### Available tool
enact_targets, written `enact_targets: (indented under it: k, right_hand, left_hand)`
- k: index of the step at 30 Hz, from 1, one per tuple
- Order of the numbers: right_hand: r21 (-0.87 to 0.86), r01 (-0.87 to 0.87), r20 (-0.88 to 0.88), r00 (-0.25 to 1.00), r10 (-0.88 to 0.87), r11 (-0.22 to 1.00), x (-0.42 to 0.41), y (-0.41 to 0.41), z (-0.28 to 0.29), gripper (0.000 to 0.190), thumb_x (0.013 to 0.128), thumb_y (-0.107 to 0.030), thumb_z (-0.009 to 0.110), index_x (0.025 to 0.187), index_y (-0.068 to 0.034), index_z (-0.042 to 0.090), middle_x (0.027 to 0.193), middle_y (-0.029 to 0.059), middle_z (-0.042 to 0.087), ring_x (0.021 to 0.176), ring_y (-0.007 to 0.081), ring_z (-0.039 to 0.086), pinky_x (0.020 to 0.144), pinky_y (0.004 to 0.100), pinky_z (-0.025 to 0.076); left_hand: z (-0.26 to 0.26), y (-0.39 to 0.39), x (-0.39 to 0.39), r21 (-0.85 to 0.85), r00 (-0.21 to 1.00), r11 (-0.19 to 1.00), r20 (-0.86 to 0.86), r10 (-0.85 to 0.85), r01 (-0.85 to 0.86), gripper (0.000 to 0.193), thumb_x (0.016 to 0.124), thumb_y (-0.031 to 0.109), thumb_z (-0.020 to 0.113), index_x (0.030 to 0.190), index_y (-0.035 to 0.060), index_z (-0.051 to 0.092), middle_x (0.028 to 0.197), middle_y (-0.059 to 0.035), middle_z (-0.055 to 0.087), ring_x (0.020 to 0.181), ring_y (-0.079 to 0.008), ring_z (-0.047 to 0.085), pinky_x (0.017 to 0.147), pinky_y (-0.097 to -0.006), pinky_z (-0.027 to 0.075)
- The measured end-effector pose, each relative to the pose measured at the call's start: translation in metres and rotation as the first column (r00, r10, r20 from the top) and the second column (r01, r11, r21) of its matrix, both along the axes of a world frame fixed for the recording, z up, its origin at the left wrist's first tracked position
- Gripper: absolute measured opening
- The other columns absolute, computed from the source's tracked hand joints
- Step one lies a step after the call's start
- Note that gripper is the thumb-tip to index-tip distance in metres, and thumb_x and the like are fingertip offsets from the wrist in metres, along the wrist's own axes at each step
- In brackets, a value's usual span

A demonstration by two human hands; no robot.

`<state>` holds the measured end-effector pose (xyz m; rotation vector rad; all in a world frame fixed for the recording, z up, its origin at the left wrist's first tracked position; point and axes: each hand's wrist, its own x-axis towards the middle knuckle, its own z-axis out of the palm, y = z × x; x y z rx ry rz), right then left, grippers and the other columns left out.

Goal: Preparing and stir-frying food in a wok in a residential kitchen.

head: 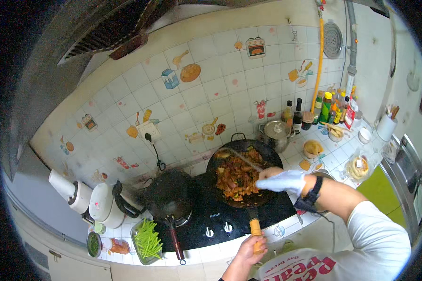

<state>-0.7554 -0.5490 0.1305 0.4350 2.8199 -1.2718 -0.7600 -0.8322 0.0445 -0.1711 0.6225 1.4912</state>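
A black wok (269, 149) with sauced, reddish-brown food (237, 172) in it stands on the right burner of the black gas hob (214, 230). My left hand (253, 248) is closed around the wok's wooden handle (255, 226) at the hob's front. Above the wok's right side my right hand (272, 178), partly covered by a white cloth or glove, grips a spatula or ladle whose metal shaft (244, 158) slants into the wok; its head is blurred. A second dark pan (170, 195) sits on the left burner, its handle pointing forward.
Left of the hob are a glass dish of cut green stalks (147, 242), a jar (119, 246), a bowl of chopped greens (94, 244) and a white rice cooker (103, 207). A lidded metal pot (277, 131), several sauce bottles (326, 107) and small bowls (313, 148) stand on the right.
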Motion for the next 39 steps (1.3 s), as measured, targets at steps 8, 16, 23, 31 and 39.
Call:
enact_targets:
  k: [8,16,23,31,39]
  right_hand:
    - [0.314,-0.235,0.053,0.972,0.230,0.920,0.048,-0.010,0.034,0.053,0.082,-0.054,0.055,0.064,-0.004,0.047,0.057,0.0176,0.049,0.055,0.0366,0.051,0.054,0.0444,0.039]
    - [0.176,-0.061,0.102,0.994,0.043,0.983,0.030,-0.014,-0.019,0.054,0.079,-0.057,0.053,0.066,-0.005,0.053,0.062,0.0157,0.056,0.060,0.0319,0.055,0.057,0.0426,0.041]
    - [0.276,-0.397,0.197,0.915,0.352,0.875,0.091,0.018,0.044,0.046,0.084,-0.046,0.054,0.066,-0.003,0.051,0.058,0.0171,0.052,0.056,0.0338,0.052,0.054,0.0436,0.040]
    - [0.432,-0.454,0.355,0.880,0.315,0.779,0.136,0.028,0.121,0.039,0.084,-0.037,0.056,0.072,-0.001,0.059,0.064,0.0223,0.057,0.063,0.0392,0.058,0.059,0.0456,0.047]
    - [0.450,-0.453,0.206,0.891,0.404,0.769,0.136,0.034,0.077,0.039,0.086,-0.034,0.054,0.068,0.001,0.057,0.064,0.0232,0.056,0.063,0.0389,0.058,0.058,0.0442,0.046]
  left_hand:
    - [0.002,-0.010,0.000,0.007,1.000,1.000,-0.012,0.026,-0.026,0.027,0.080,0.013,0.057,0.106,0.0115,0.049,0.074,0.0002,0.051,0.060,-0.0121,0.046,0.060,-0.0297,0.039]
    - [0.003,0.000,0.000,-0.016,1.000,1.000,-0.021,0.003,-0.003,0.029,0.077,0.013,0.060,0.104,0.0114,0.051,0.074,-0.0004,0.052,0.058,-0.0116,0.045,0.057,-0.0283,0.039]
    - [0.008,0.001,0.005,-0.006,0.998,0.998,0.030,0.063,-0.062,0.029,0.076,0.013,0.060,0.103,0.0111,0.052,0.072,-0.0001,0.052,0.055,-0.0096,0.045,0.054,-0.0260,0.039]
    - [0.004,-0.003,0.001,-0.005,0.996,0.998,0.064,0.057,-0.057,0.028,0.077,0.013,0.060,0.103,0.0121,0.050,0.077,-0.0021,0.052,0.058,-0.0124,0.044,0.057,-0.0286,0.038]
    - [0.004,-0.002,0.001,0.062,0.996,0.996,0.074,0.054,-0.059,0.028,0.076,0.012,0.061,0.103,0.0102,0.053,0.072,0.0000,0.051,0.055,-0.0095,0.045,0.053,-0.0255,0.039]
